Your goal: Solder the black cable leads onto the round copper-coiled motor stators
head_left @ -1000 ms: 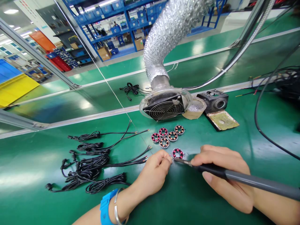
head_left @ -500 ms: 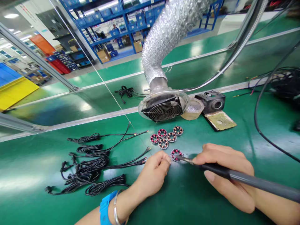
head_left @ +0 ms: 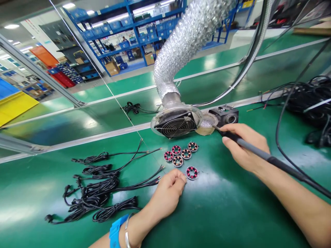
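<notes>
My right hand (head_left: 245, 143) grips a soldering iron (head_left: 254, 151) by its dark front grip. The iron's tip is at the near right rim of a shallow paper-like dish (head_left: 207, 128) with shiny bits in it. My left hand (head_left: 170, 187) is closed in a pinch on the green bench. Its fingertips are at the left edge of a ring-shaped motor stator (head_left: 192, 173) with red windings; what they pinch is too small to make out. Just behind sit several more stators (head_left: 178, 161), some red-wound, some copper-coloured, grouped close together.
Bundled black cables (head_left: 103, 186) with bared ends lie at the left. A fume extractor fan (head_left: 178, 126) on a silver duct (head_left: 176, 55) hangs behind the stators. A dark soldering iron stand (head_left: 226, 116) stands beside the dish. Tangled black cords (head_left: 307, 100) lie at the right.
My right hand has moved the soldering iron away from the stator, back to the dish beside the stand. My left hand stays pinched at the stator's edge. The view has shifted slightly.
</notes>
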Motion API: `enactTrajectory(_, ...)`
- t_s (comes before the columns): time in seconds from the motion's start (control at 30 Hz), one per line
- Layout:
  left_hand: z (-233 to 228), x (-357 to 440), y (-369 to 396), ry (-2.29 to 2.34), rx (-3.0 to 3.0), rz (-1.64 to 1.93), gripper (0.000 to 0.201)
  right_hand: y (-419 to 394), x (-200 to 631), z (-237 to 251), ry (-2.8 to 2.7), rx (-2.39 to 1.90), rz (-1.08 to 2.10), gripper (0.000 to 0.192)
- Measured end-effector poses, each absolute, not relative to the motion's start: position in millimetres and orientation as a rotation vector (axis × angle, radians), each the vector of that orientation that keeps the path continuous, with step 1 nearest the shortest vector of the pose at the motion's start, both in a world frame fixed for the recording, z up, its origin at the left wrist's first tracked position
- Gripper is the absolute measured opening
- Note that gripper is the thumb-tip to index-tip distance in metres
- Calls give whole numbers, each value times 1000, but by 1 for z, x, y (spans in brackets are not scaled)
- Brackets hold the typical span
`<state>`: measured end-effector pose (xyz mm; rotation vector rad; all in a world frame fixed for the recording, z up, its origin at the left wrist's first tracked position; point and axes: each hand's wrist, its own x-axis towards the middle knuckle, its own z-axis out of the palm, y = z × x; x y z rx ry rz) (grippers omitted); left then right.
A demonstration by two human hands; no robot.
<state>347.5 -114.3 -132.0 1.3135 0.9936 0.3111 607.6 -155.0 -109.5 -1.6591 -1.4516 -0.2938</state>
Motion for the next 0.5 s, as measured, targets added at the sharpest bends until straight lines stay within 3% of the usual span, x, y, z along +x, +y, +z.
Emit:
enactTrajectory(0.13,-129,348,-113,1008,1264,304,21,-160,601,-109,-1403,-1777,-243,28)
enactTrajectory(0.23,-126,347,-113,1013,1196,296,27,-168,587,-114,-1504,-1612,-191,34)
enactTrajectory(0.43,-123,339,-109,1009,1117,277,30,-170,548,-134,-1937,-1188,50,11)
enactTrajectory(0.5,-122,338,-107,1028,1155,266,25,-168,541,-139,-2001,-1217,133,16)
